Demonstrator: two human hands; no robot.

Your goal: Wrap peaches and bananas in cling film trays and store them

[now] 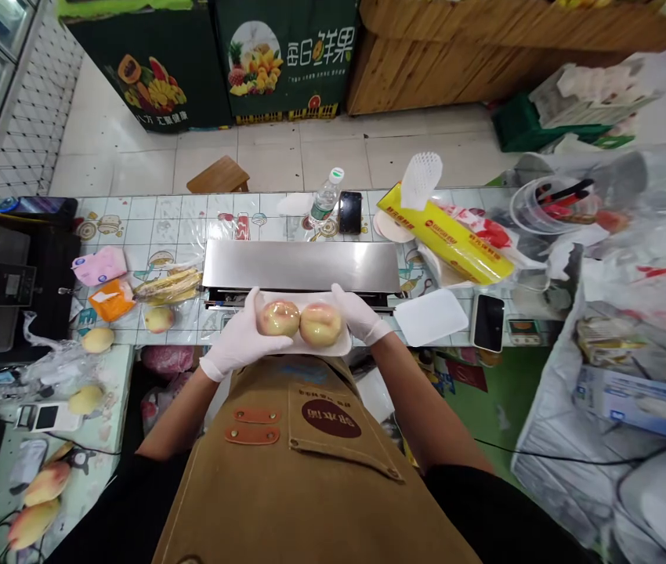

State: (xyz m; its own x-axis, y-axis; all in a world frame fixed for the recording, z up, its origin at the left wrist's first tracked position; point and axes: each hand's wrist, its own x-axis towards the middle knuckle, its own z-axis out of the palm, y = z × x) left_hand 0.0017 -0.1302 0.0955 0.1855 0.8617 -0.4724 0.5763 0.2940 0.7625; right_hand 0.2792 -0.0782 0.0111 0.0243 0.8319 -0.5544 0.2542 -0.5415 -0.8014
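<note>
A white foam tray [343, 345] is held level in front of my apron, between both white-gloved hands. Two pale yellow-pink peaches [320, 324] lie side by side in it, with shiny clear film over them. My left hand [244, 335] grips the tray's left end, its thumb along the near edge beside a peach. At the right end, my right hand [361, 315] has its fingers closed on the tray's edge. Just beyond the tray stands a long metal film dispenser [301, 265], its front edge partly hidden by the tray and hands.
An empty white tray [430, 318] and a phone [488, 322] lie to the right. Behind are a water bottle [327, 197], a dark phone [350, 213] and a yellow roll-shaped package [456, 239]. Leftward sit loose peaches [159, 319] and an orange packet [111, 300].
</note>
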